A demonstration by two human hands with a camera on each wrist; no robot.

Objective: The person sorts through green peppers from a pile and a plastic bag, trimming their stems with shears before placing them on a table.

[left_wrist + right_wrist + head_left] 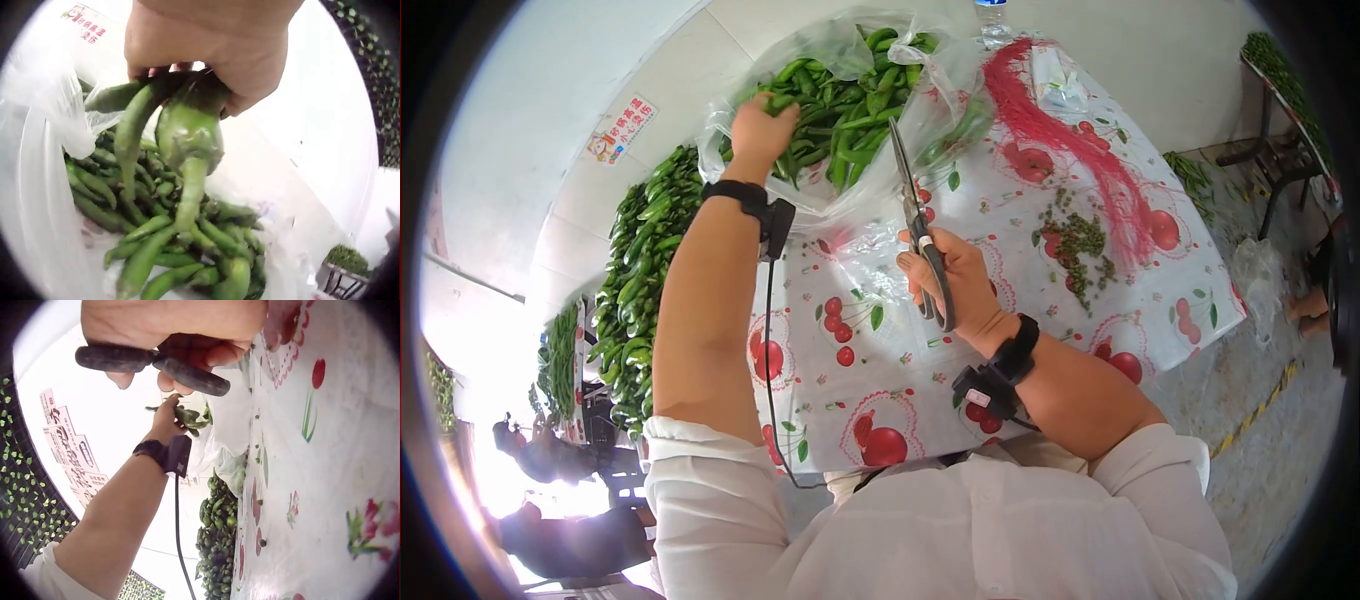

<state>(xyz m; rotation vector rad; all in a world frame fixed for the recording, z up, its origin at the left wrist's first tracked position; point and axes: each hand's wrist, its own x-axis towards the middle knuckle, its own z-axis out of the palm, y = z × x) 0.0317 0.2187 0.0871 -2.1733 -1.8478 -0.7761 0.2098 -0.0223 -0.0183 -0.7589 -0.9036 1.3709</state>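
Cherry-print tablecloth (930, 350) below, left hand (212, 37) clamped on peppers (187, 128), right hand (968, 285) curled round scissors (904, 165), best kept clear of plastic bag (34, 162).

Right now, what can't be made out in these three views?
- Left wrist view: how many peppers the left grip holds; the fingers hide their upper parts.
- Right wrist view: the blades of the scissors, hidden by the right grip.
- Head view: what the green bits are; too small.
- Head view: the rest of the bottle, cut off by the top edge.
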